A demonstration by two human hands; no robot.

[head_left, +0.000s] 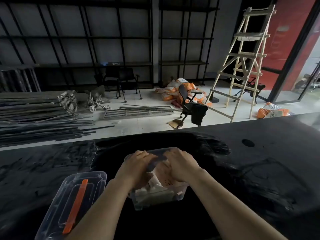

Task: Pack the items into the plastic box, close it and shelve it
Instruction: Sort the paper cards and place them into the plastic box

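Surface: dark, smeared black tabletop (242, 170), dusty streaks across it.
Box: clear rectangular plastic box (180, 194), open, on the table straight ahead of the person; pale wrapped items (155, 186) lie inside, not identifiable.
Lid: clear plastic lid with an orange handle strip (76, 198), flat on the table just left of the box, apart from it, under the left forearm's edge.
Left hand (136, 168): reaching into the box from above, fingers curled together over something at the far rim; cannot tell what they grip.
Right hand (181, 164): alongside the left, knuckles up, fingers bent down into the box's far end; grip hidden, cannot tell whether clamped.
Dark flat piece (161, 157): between the two hands at the far rim, blurred.
Background: wooden stepladder (242, 63), black office chair (192, 104), orange-and-white sacks (174, 89), metal rods (34, 118) on the floor, black shelving frames (86, 40).
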